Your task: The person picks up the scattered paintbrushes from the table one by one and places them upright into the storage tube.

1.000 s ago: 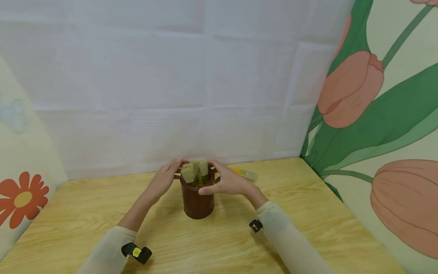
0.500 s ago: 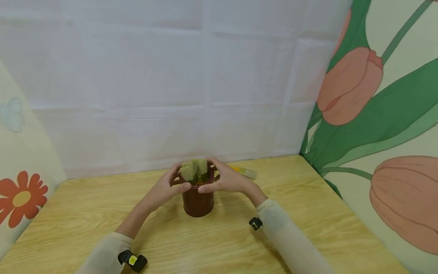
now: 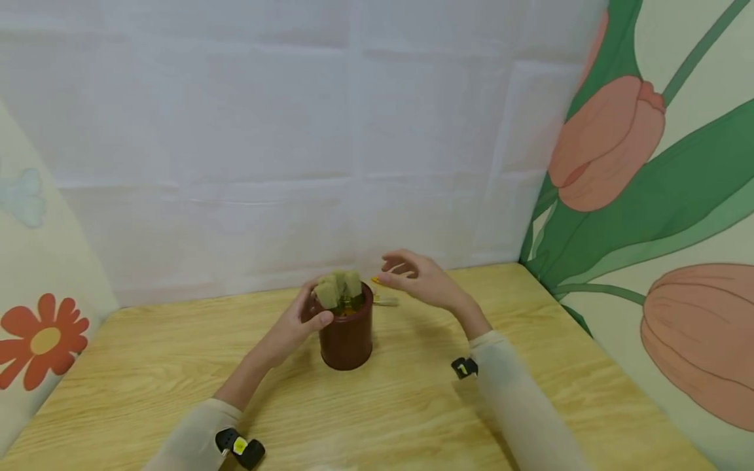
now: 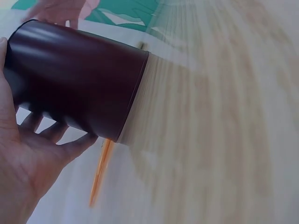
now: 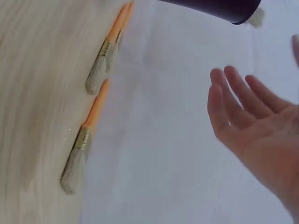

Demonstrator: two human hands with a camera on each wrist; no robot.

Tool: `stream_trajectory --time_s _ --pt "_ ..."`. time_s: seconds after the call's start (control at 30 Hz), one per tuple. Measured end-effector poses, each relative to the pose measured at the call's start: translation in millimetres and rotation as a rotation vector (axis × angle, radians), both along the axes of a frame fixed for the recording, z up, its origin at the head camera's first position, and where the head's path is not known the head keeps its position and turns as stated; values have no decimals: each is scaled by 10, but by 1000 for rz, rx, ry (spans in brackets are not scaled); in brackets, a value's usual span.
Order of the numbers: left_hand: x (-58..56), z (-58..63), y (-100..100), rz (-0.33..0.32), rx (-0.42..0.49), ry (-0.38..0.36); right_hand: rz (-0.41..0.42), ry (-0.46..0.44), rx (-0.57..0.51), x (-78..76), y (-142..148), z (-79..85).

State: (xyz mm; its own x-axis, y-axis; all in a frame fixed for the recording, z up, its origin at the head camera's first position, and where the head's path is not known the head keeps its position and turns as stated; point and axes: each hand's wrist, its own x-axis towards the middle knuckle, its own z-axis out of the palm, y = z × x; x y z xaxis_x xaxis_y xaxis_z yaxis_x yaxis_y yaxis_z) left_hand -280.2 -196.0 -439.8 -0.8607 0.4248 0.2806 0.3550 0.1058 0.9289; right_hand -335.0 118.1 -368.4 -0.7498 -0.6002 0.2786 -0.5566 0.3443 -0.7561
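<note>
Left hand (image 3: 291,330) grips the cup (image 3: 349,343); the nearer right hand (image 3: 424,283) hangs empty above brushes (image 5: 81,137) lying roughly along the table's back edge (image 3: 489,271)

Looks like a makeshift filming corner: a creased white sheet (image 3: 265,131) rises behind the far edge of a wood-grain counter (image 3: 353,425), big printed tulips (image 3: 612,147) bloom beyond its right edge, a printed red flower (image 3: 44,341) bursts past its left, and small black devices (image 3: 240,449) sit at both sleeves (image 3: 191,435)!

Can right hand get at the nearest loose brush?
Probably yes: in the right wrist view, the right hand looks empty, nothing visible between it and the nearest loose brush; the brown container sits to one side.
</note>
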Motion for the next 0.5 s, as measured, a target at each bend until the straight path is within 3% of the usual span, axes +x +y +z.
stream_trajectory --time_s 0.2,0.5 --pt "12 -38 -15 7 -12 -6 -162 37 41 -60 -17 -164" --pt "10 -17 -11 24 -33 -12 -247 67 217 -355 -46 -422"
